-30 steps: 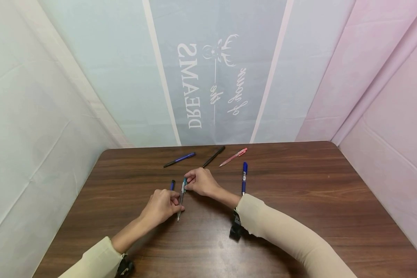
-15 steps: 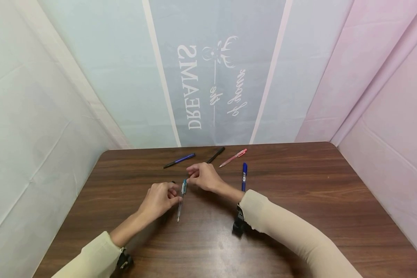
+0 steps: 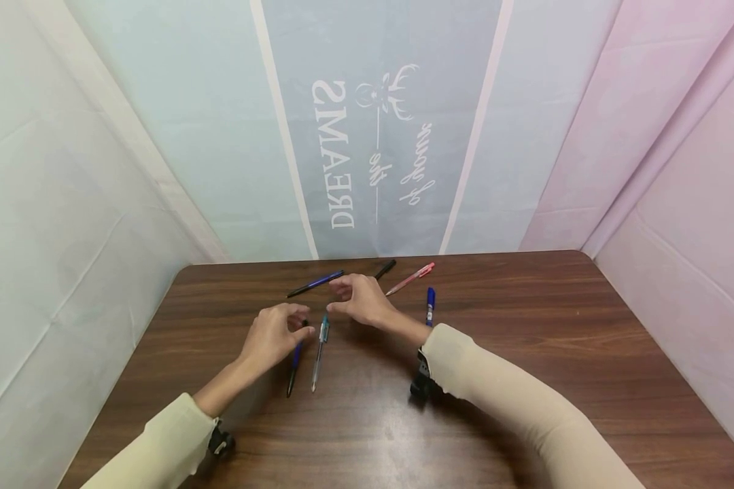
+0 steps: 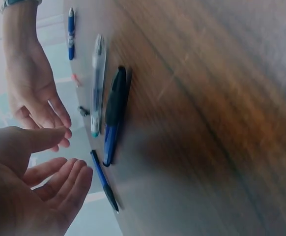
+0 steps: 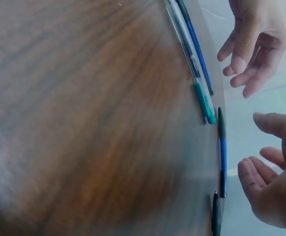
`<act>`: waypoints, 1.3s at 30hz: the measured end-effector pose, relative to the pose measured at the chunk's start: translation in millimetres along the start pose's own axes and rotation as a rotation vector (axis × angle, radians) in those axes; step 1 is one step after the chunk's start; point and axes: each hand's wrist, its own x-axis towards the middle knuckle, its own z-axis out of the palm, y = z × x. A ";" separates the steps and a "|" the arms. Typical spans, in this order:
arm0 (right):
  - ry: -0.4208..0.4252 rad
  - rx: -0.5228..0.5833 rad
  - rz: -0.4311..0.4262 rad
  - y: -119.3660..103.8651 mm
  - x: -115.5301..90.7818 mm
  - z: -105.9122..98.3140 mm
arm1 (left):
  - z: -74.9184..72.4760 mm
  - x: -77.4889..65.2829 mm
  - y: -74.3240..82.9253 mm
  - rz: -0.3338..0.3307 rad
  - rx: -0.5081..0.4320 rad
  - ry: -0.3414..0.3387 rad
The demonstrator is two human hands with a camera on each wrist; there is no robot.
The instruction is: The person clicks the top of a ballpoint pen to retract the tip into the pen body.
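While my left hand (image 3: 273,336) hung just above blue pen (image 3: 293,370) with black ends, I had its fingers loosely spread. My right hand (image 3: 363,299), also with fingers parted, was near teal end of clear pen (image 3: 319,353). Both pens lay on table (image 3: 367,441) side by side, apart; pink pen (image 3: 410,278) farther back.

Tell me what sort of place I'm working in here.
Probably a makeshift indoor recording booth: creased sheets close in three sides, the back one printed with mirrored lettering, around a wood-grain table with several loose pens on it.
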 end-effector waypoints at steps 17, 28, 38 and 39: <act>0.043 -0.099 -0.071 2.8 22.9 -8.4 | -6.7 21.4 -4.2 -0.050 0.069 0.051; -0.029 -0.139 -0.090 11.7 34.3 -10.6 | -4.9 38.1 -20.2 -0.049 0.055 0.063; -0.083 -0.155 -0.076 25.7 46.3 -11.5 | -1.8 48.0 -40.4 -0.004 0.010 0.047; -0.084 -0.159 -0.076 27.0 47.8 -11.1 | -1.5 49.0 -41.8 -0.003 0.011 0.044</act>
